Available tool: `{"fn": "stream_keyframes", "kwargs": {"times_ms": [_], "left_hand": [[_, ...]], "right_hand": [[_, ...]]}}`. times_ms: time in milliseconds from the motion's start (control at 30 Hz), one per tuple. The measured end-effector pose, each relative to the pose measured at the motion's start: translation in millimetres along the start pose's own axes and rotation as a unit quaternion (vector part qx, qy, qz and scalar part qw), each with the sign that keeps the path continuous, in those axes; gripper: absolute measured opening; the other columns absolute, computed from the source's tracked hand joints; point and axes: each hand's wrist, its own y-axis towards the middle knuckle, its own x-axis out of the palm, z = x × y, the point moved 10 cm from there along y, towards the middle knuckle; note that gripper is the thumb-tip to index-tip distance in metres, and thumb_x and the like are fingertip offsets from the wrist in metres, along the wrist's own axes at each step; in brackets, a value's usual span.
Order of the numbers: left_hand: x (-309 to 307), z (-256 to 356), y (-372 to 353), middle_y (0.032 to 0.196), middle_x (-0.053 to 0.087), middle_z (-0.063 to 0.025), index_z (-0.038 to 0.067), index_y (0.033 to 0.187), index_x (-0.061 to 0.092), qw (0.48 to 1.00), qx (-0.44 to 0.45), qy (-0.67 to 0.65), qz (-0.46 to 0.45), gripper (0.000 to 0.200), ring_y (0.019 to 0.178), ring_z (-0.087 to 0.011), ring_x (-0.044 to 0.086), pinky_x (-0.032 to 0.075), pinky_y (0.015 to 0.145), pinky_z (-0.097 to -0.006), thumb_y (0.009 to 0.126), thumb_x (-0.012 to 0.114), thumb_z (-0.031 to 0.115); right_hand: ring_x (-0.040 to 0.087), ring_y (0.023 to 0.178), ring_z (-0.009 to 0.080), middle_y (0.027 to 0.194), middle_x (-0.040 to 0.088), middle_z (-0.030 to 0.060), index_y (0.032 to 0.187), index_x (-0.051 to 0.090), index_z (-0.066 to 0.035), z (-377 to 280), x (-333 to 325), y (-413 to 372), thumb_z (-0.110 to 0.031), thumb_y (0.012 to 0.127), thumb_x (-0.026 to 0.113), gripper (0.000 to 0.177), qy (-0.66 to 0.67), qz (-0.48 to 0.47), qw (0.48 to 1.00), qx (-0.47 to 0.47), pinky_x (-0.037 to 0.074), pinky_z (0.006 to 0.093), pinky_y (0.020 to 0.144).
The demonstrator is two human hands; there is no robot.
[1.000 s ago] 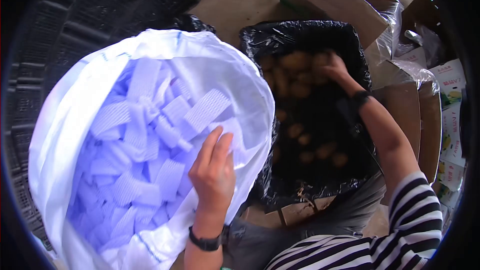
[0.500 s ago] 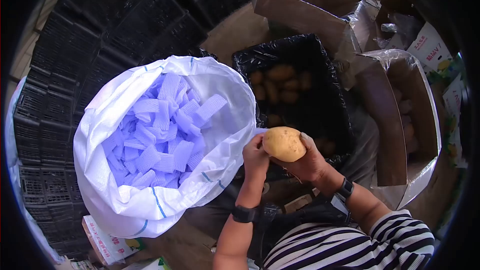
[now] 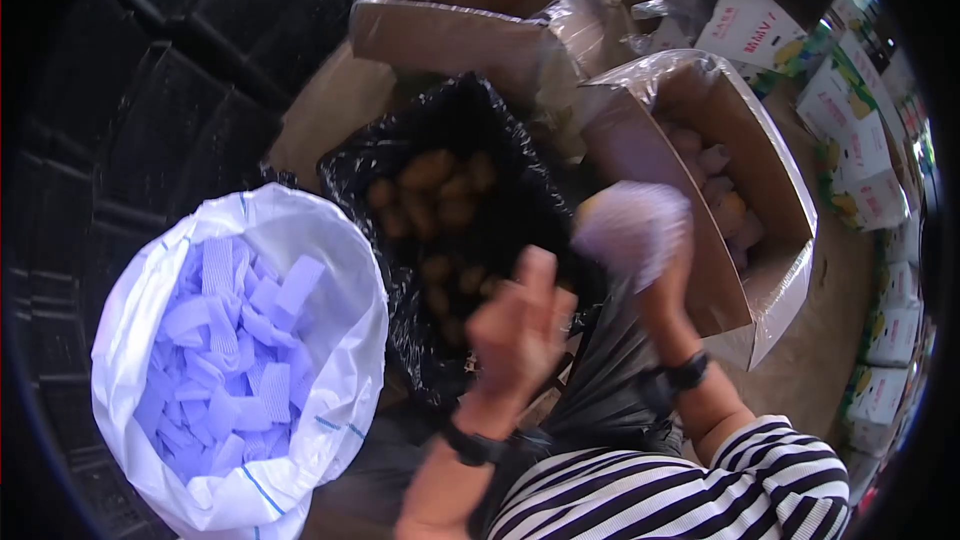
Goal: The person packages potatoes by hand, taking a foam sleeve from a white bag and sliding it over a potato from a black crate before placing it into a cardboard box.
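Note:
My right hand (image 3: 668, 275) is closed on a yellow fruit (image 3: 632, 230) wrapped in a pale purple foam net, blurred by motion, beside an open carton (image 3: 790, 180). My left hand (image 3: 520, 335) is apart from it, blurred, its fingers spread with nothing between them. Below and beyond the left hand, a crate lined with black plastic (image 3: 350, 155) holds several yellow-brown fruits (image 3: 428, 170). More net-wrapped fruits (image 3: 715, 185) lie inside the carton. At the left, a white woven sack (image 3: 345, 340) holds many purple foam nets (image 3: 230, 350).
Another open carton (image 3: 450, 35) stands at the top centre. Black plastic crates (image 3: 190, 130) are stacked along the left. Printed white boxes (image 3: 860, 145) line the right side, and a printed carton flap (image 3: 750, 25) lies at the upper right.
The view has turned right. My hands have separated. The fruit, held bare in both hands before, is now netted in my right hand and nearer the right carton.

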Motion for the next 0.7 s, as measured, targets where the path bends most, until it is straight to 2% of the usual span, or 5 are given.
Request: {"fn": "stream_keyframes", "kwargs": {"times_ms": [167,200,300,467,700], "left_hand": [[-151,-218,3,0.127,0.047,-0.0163,0.012,0.133,0.036,0.887,-0.255,0.381,0.064,0.055,0.1,-0.0382,0.055,0.046,0.081,-0.0453,0.082,0.057,0.018],[-174,-242,-4,0.125,0.047,-0.0155,0.012,0.131,0.037,0.848,-0.312,0.428,0.031,0.055,0.097,-0.0388,0.056,0.046,0.08,-0.0463,0.081,0.057,0.016],[-199,-320,-40,0.115,0.053,-0.0148,0.013,0.125,0.044,0.803,-0.334,0.482,-0.105,0.044,0.091,-0.0381,0.058,0.048,0.075,-0.0465,0.082,0.051,0.012],[-205,-324,-59,0.113,0.055,-0.0155,0.01,0.118,0.053,0.895,-0.326,0.304,0.031,0.04,0.099,-0.0341,0.055,0.044,0.083,-0.0422,0.079,0.048,0.003],[-208,-268,-40,0.099,0.051,-0.0144,0.006,0.1,0.06,0.929,-0.321,0.159,0.091,0.039,0.085,-0.0307,0.056,0.048,0.075,-0.0361,0.067,0.073,0.021]], "right_hand": [[0.049,0.108,0.031,0.117,0.052,0.0173,0.114,0.054,0.001,33,-101,100,-0.014,0.085,0.057,0.033,-0.254,0.136,0.957,-0.032,0.04,0.0365,0.092],[0.052,0.105,0.0284,0.11,0.055,0.0155,0.111,0.057,0.0,17,-76,108,-0.016,0.088,0.055,0.028,0.032,0.124,0.991,0.034,0.039,0.034,0.091],[0.049,0.11,0.0285,0.118,0.051,0.0195,0.113,0.053,0.002,-83,97,107,-0.015,0.083,0.059,0.035,0.157,-0.234,0.959,-0.033,0.038,0.0352,0.095],[0.052,0.109,0.0285,0.117,0.055,0.0185,0.121,0.046,0.004,-55,392,36,-0.024,0.082,0.061,0.051,0.156,-0.535,0.828,-0.059,0.041,0.0369,0.093],[0.055,0.105,0.024,0.116,0.056,0.0149,0.123,0.046,0.001,-214,389,-24,-0.018,0.084,0.058,0.045,0.187,-0.485,0.744,-0.42,0.044,0.0341,0.089]]}}
